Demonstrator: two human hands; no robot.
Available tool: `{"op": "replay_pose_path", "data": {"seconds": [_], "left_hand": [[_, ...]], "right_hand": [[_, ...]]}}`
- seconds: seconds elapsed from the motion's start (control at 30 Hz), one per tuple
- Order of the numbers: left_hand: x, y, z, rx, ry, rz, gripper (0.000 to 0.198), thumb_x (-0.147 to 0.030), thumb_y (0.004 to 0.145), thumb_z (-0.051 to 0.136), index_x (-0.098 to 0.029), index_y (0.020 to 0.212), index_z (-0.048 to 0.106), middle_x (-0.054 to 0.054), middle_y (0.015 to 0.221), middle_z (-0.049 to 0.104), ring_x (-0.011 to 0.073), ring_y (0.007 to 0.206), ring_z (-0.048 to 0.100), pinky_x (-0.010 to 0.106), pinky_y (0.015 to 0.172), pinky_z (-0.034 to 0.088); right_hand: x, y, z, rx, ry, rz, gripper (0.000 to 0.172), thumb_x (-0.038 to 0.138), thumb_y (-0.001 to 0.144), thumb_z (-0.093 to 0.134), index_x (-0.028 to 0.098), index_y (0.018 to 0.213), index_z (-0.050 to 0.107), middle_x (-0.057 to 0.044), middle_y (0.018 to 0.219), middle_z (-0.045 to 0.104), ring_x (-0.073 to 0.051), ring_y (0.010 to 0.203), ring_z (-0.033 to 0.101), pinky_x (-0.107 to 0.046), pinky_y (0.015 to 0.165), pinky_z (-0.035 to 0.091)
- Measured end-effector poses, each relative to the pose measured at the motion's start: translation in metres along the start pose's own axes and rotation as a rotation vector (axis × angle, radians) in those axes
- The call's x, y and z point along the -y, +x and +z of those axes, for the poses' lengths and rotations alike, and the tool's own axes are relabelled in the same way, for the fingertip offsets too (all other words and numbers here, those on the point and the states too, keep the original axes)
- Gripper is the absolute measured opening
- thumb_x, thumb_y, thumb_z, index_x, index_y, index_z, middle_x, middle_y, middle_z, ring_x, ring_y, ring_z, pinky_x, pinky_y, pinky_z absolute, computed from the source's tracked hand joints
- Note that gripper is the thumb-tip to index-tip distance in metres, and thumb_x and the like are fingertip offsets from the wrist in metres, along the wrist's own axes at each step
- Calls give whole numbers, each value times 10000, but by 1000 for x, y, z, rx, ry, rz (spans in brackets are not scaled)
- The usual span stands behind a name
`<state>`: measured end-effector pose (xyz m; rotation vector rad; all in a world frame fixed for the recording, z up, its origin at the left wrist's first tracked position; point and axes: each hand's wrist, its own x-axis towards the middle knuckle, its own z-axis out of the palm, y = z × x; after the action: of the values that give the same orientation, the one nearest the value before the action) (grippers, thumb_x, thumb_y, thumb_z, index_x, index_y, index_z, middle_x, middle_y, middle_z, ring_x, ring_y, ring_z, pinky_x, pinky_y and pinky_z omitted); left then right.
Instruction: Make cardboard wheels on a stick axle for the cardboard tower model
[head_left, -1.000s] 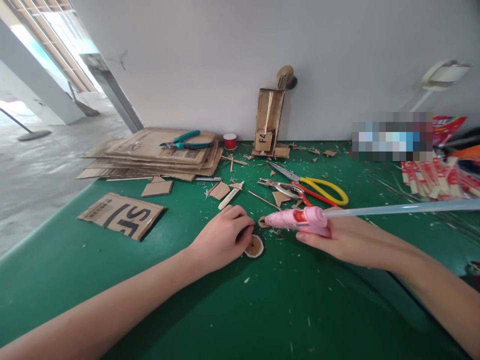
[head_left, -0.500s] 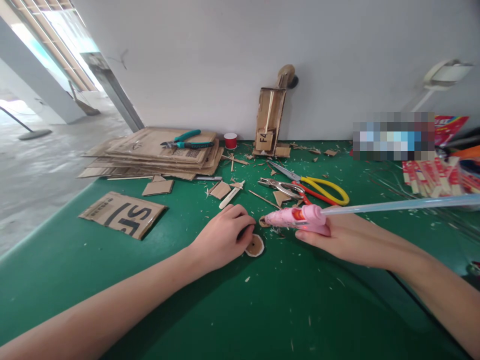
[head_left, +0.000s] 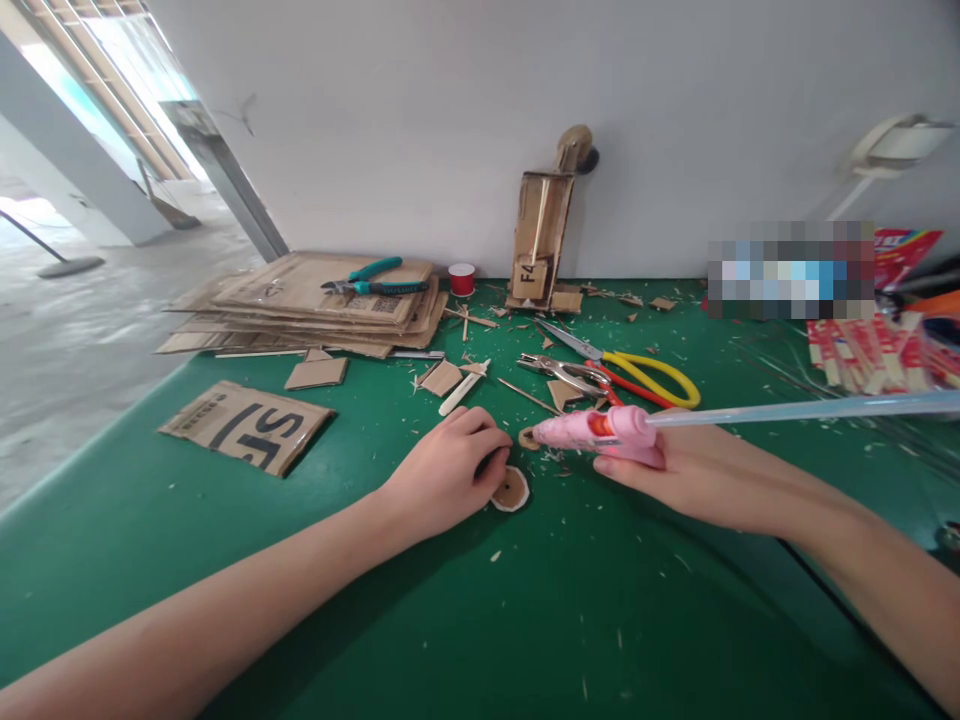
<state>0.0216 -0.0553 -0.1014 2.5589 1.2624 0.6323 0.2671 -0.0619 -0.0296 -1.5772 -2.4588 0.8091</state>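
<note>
My right hand [head_left: 660, 465] is wrapped around a pink hot glue gun [head_left: 592, 430], with a long clear glue stick [head_left: 795, 408] sticking out of its back. The gun's nozzle points left, at a small cardboard ring [head_left: 528, 438] lying on the green table. Beside it, my left hand [head_left: 454, 465] rests with curled fingers, thumb and fingertips at the edge of a round cardboard disc [head_left: 511, 489]. This disc has a pale rim and a dark hole in the middle; its left edge is hidden under my fingers.
Behind my hands lie silver pliers [head_left: 566, 373], yellow-handled scissors [head_left: 649, 378], a wooden stick [head_left: 463, 388] and cardboard scraps. Stacked cardboard [head_left: 300, 300] with teal cutters [head_left: 375, 278] stands back left, near a red cup [head_left: 462, 280]. A cardboard construction [head_left: 540, 235] leans at the wall.
The glue gun's nozzle has shifted slightly right, leaving more of the small cardboard ring showing. My left hand and the disc have hardly moved.
</note>
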Motion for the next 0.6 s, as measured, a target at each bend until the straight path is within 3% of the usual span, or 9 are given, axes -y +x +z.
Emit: {"op": "replay_pose_path", "data": {"seconds": [0.13, 0.27, 0.6], "left_hand": [[0, -1, 1, -7, 8, 3, 227, -188, 896, 431, -175, 943, 653, 62, 929, 576, 171, 846, 544, 332, 779, 493], [0, -1, 1, -7, 13, 6, 234, -191, 899, 425, -176, 947, 653, 64, 929, 576, 171, 845, 549, 334, 776, 498], [0, -1, 0, 7, 29, 21, 263, -188, 904, 422, -175, 1045, 644, 72, 952, 578, 183, 878, 550, 350, 789, 499]], "right_hand": [[4, 0, -3, 100, 43, 48, 446, 494, 893, 409, 386, 1315, 510, 33, 1101, 689, -234, 1030, 621, -342, 902, 470], [2, 2, -3, 86, 65, -57, 455, 451, 909, 403, 365, 1350, 477, 21, 1242, 623, -245, 1145, 562, -365, 1007, 404], [1, 3, -2, 82, 68, -92, 472, 421, 928, 397, 384, 1398, 392, 51, 1376, 512, -225, 1232, 494, -333, 1034, 389]]}}
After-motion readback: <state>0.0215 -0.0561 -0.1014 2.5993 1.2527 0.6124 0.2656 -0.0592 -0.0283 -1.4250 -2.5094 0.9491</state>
